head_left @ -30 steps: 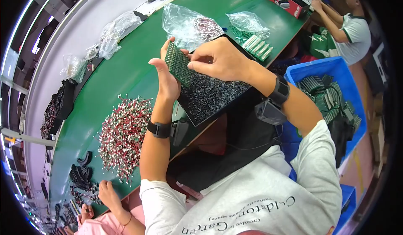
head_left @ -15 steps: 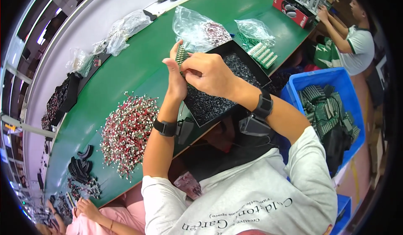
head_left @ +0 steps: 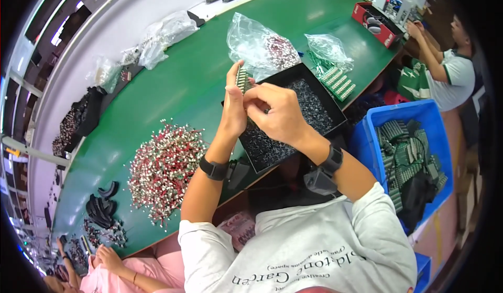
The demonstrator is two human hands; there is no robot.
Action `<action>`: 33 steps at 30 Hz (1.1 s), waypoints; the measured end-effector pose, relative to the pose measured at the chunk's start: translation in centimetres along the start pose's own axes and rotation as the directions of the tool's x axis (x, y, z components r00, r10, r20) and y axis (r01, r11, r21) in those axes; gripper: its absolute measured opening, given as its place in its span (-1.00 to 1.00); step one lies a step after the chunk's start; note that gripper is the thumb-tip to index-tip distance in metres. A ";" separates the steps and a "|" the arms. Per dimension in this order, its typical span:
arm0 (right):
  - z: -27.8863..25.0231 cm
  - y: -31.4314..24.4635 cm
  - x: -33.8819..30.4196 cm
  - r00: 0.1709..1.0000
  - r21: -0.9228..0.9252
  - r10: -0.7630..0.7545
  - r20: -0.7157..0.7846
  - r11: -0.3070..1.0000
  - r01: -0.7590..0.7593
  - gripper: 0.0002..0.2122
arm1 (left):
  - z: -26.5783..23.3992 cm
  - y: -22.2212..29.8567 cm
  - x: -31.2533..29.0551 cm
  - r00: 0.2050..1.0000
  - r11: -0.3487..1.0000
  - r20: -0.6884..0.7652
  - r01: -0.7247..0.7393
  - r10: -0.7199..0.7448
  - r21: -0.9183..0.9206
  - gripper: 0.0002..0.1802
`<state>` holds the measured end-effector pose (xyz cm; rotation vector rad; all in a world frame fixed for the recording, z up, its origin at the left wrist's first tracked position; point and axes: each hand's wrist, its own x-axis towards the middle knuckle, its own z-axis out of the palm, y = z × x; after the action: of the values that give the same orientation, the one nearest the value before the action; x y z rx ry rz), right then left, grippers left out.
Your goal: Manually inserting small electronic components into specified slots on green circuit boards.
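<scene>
Upright in my left hand (head_left: pixel 234 109) is a narrow green circuit board panel (head_left: pixel 242 78) with rows of pale metal parts, held between thumb and fingers. My right hand (head_left: pixel 277 112) is closed against the panel's lower part, its fingertips pinched. Whatever lies between those fingertips is hidden. Both hands are above the near left side of a black tray (head_left: pixel 340 124) strewn with small black parts. To the left lies a big pile of short red and black wires with white ends (head_left: pixel 165 170).
A clear plastic bag of similar wires (head_left: pixel 280 52) lies beyond the tray. Green panels (head_left: pixel 337 83) are stacked at its right. A blue bin (head_left: pixel 443 151) of boards stands right. Co-workers sit at far right and lower left. Black curved parts (head_left: pixel 100 209) lie lower left.
My view has shifted slightly, so the table's contents sit a little to the right. Both hands stay together at the panel, my right hand slightly lower along it.
</scene>
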<state>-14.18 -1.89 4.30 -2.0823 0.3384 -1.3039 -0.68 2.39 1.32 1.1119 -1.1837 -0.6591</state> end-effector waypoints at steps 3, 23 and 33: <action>-1.2 0.1 -0.5 0.990 0.114 0.137 0.044 0.983 -0.141 -0.91 | 0.0 0.0 0.2 1.000 0.997 -0.006 0.018 -0.019 -0.068 0.18; -0.9 1.4 0.7 0.989 -0.025 -0.136 0.057 0.990 0.137 -0.88 | 0.2 0.0 0.3 0.999 0.999 0.046 0.029 -0.028 -0.015 0.20; -0.4 0.5 -0.1 0.997 0.033 0.070 0.011 0.997 -0.070 -0.91 | 0.3 0.3 0.2 0.998 1.000 0.055 0.020 -0.020 0.009 0.19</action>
<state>-14.53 -2.33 4.04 -2.0304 0.3790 -1.2491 -1.00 2.22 1.70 1.1199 -1.2242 -0.7046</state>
